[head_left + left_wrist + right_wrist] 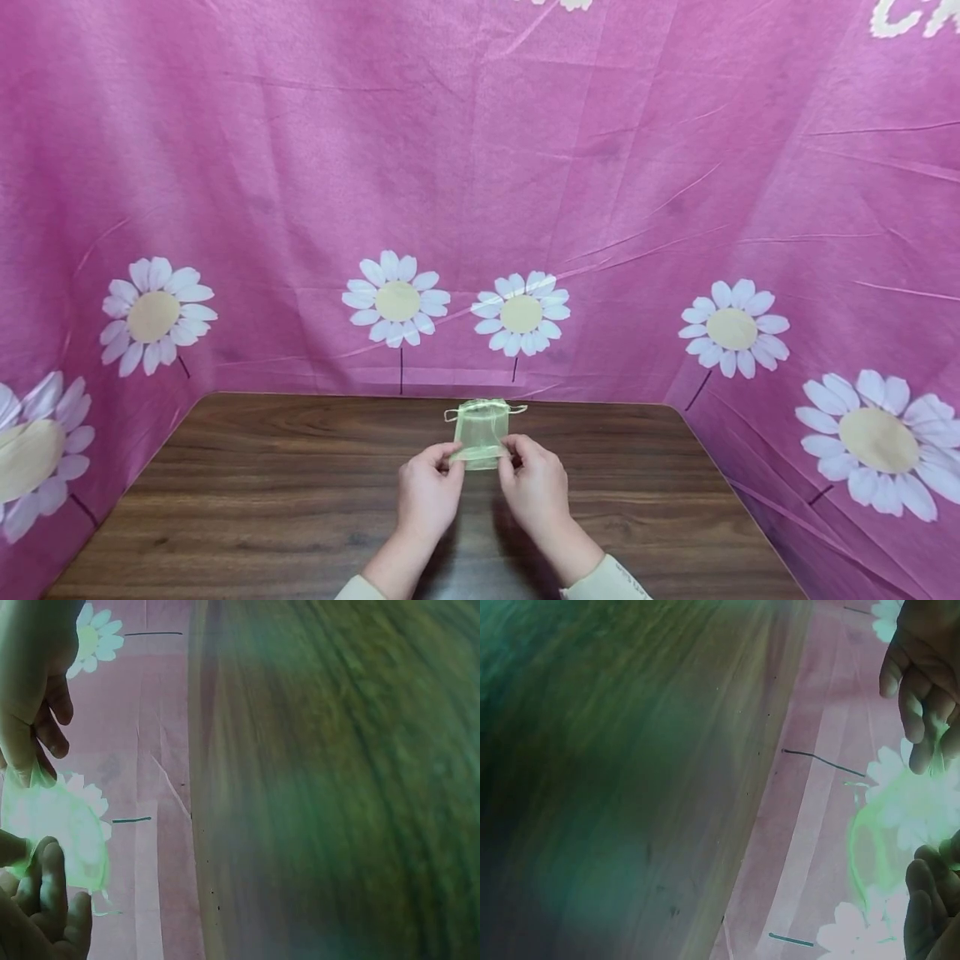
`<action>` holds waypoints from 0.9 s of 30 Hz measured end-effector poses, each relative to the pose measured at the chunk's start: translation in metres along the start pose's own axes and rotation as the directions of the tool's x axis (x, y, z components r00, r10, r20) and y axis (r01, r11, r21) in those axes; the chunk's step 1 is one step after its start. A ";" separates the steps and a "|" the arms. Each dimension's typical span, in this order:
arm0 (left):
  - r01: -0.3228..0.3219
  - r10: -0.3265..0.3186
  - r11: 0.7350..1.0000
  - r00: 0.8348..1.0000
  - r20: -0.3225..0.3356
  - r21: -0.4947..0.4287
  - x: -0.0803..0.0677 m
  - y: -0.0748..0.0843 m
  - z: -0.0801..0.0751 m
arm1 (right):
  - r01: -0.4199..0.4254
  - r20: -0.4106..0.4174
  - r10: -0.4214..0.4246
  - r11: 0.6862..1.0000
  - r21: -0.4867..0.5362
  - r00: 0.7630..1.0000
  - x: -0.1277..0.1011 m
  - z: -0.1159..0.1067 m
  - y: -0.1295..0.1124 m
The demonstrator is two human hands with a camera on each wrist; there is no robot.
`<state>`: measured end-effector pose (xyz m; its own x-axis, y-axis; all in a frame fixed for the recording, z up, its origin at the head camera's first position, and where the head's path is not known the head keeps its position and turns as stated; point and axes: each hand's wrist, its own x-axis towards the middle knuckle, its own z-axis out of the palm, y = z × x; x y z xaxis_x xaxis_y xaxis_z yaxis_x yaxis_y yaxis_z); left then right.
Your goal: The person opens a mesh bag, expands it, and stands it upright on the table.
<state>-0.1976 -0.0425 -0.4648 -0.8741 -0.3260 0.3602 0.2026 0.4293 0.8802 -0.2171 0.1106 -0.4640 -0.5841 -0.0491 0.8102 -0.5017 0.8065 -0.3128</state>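
A small, sheer light-green drawstring pouch [480, 433] is held up between both hands over the table. My left hand [430, 493] pinches its lower left edge between thumb and fingers. On the opposite side, my right hand [537, 485] pinches the lower right edge. The pouch's cord loops stick out left and right near its top. In the left wrist view, the pouch [79, 832] glows bright above the curled fingers of my left hand [49, 907]. The right wrist view has my right hand [928, 900] at the pouch's lower edge.
Beneath the hands lies a dark wood-grain table [262, 492]. A pink cloth backdrop [450, 167] with printed white daisies hangs behind its far edge and along both sides. Light sleeves [606, 581] cover the forearms.
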 end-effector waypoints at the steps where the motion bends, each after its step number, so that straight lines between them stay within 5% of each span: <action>1: -0.005 0.005 1.000 1.000 -0.009 -0.003 0.000 0.000 0.000 | 0.007 -0.002 -0.007 1.000 0.002 1.000 0.000 0.000 -0.001; 13: -0.119 0.118 0.993 0.981 -0.152 0.003 -0.002 0.002 -0.001 | 0.042 -0.060 -0.041 0.999 0.025 0.997 0.000 0.003 -0.001; 27: -0.226 0.225 0.974 0.953 -0.203 0.020 -0.002 0.000 0.001 | 0.072 -0.078 -0.070 0.997 0.022 0.994 -0.003 0.003 -0.005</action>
<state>-0.1960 -0.0411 -0.4661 -0.6974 -0.3855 0.6041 0.3860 0.5082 0.7699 -0.2147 0.1048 -0.4669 -0.4954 -0.0594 0.8666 -0.5568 0.7874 -0.2643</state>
